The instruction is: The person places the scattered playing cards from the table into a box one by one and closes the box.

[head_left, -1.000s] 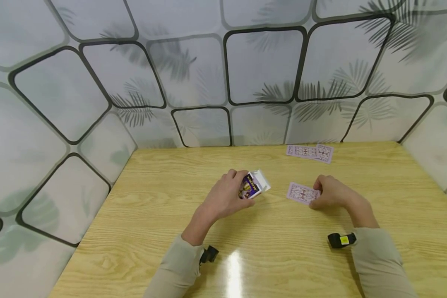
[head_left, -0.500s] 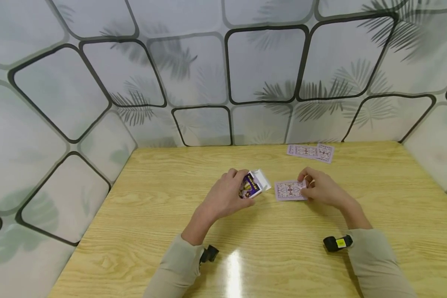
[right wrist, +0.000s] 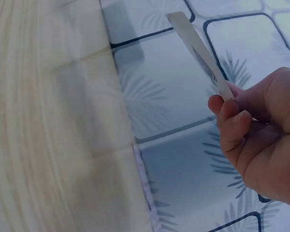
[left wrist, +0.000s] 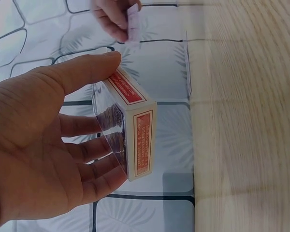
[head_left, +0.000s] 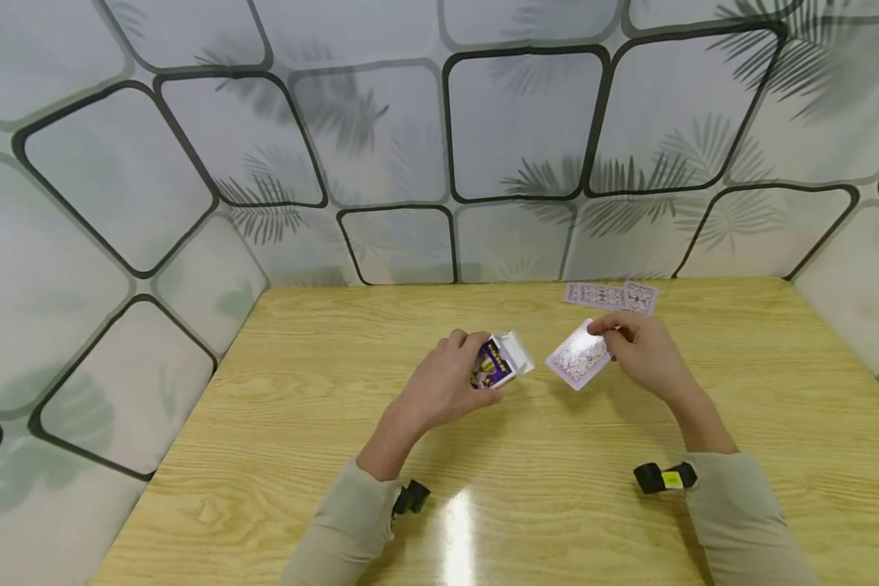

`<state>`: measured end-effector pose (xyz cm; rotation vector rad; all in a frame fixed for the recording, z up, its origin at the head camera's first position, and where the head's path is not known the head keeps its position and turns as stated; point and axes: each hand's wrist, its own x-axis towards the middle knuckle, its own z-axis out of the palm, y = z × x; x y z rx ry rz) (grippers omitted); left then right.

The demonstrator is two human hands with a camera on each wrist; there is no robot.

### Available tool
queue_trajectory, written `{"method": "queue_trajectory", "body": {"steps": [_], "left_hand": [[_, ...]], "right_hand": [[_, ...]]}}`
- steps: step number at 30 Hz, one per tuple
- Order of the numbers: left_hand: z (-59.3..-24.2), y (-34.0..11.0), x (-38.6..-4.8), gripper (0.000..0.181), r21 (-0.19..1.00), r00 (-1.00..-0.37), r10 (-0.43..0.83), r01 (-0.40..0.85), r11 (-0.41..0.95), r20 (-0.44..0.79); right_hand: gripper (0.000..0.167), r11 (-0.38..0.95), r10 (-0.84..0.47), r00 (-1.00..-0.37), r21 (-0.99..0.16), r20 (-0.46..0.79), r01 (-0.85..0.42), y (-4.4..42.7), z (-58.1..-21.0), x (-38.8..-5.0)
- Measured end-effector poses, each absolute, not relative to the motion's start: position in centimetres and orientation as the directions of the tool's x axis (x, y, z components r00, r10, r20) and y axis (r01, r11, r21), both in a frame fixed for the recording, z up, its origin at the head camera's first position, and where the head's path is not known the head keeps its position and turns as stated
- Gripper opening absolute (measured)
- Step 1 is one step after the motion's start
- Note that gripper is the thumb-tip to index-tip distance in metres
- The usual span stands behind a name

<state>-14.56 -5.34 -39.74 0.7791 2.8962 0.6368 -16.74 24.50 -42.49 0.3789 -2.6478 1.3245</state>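
Note:
My left hand grips a playing-card box above the table, thumb on one edge and fingers along the opposite one. In the head view the box's white flap stands open toward the right. The left wrist view shows the red-and-white edges of the box. Between thumb and fingers, my right hand pinches a playing card, lifted off the table and tilted, its patterned back facing up. From the right wrist that card appears nearly edge-on.
Several face-down cards lie overlapping at the back of the wooden table, behind my right hand. A patterned cloth wall closes off the back and sides. Cameras are strapped to both wrists.
My right hand has moved left and slightly away from me with the card. The card has turned from lying nearly flat to a raised, diagonal tilt. My left hand stays still.

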Motion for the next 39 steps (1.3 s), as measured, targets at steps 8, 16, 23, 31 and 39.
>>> {"method": "queue_trajectory", "body": {"steps": [8,16,23,31,39], "left_hand": [[-39.6,-5.2,-14.5,0.075,0.413,-0.864,0.502,0.468,0.782,0.028],[-39.7,-5.1,-14.4,0.075,0.412,-0.860,0.508,0.476,0.777,0.036],[-39.7,-4.8,-14.2,0.077,0.405,-0.856,0.516,0.480,0.778,0.026],[-39.9,-4.6,-14.2,0.079,0.388,-0.852,0.524,0.486,0.783,0.011],[-40.0,-4.6,-14.1,0.079,0.377,-0.850,0.527,0.492,0.784,0.013]], "right_hand": [[0.024,0.515,-0.063,-0.945,-0.801,0.320,-0.306,23.8,-40.4,-15.7],[0.024,0.426,-0.063,-0.922,-0.825,0.382,-0.371,22.3,-38.7,-14.7],[0.023,0.398,-0.114,-0.899,-0.810,0.422,-0.431,20.7,-38.1,-13.7],[0.022,0.442,-0.143,-0.891,-0.778,0.430,-0.446,19.6,-38.6,-13.7],[0.025,0.431,-0.137,-0.889,-0.782,0.438,-0.451,19.3,-38.9,-13.9]]}}
